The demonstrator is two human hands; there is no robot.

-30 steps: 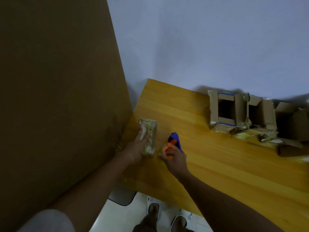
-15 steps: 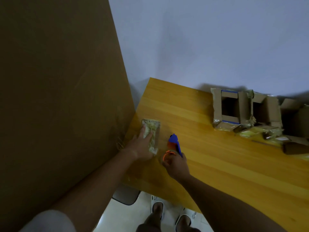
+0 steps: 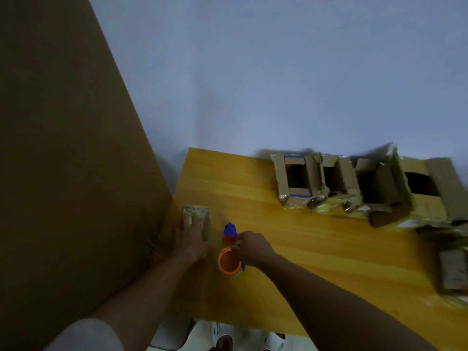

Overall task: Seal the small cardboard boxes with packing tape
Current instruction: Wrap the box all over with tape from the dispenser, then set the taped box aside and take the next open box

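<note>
On the yellow wooden table (image 3: 316, 254), whose smooth top shows long straight grain lines, the left hand (image 3: 191, 236) lies flat with fingers straight and close together on one small cardboard box (image 3: 197, 216), a low rectangular block wrapped in crinkled, glossy tape, sitting near the table's left edge. Just to its right, the right hand (image 3: 253, 245) has fingers curled around a tape dispenser (image 3: 230, 247) of hard plastic: a blue pointed head, an orange middle part, and an orange ring holding the clear tape roll, which rests on the table top. The dispenser and the taped box stand apart, with a strip of bare wood between them. Along the table's far edge runs a row of open cardboard boxes (image 3: 354, 183), four dark square openings countable, their brown flaps standing up and bent, the leftmost edged with two blue tape strips, and wrinkled shiny tape bunched along their near sides. One more cardboard piece (image 3: 452, 272) lies at the right edge, too blurred to tell its shape. A large flat brown board (image 3: 63, 160), matte and plain, leans at the left, beside the table. A pale smooth wall (image 3: 278, 72) rises behind. Both forearms are bare, and a light grey sleeve (image 3: 83, 335) shows at the lower left.
</note>
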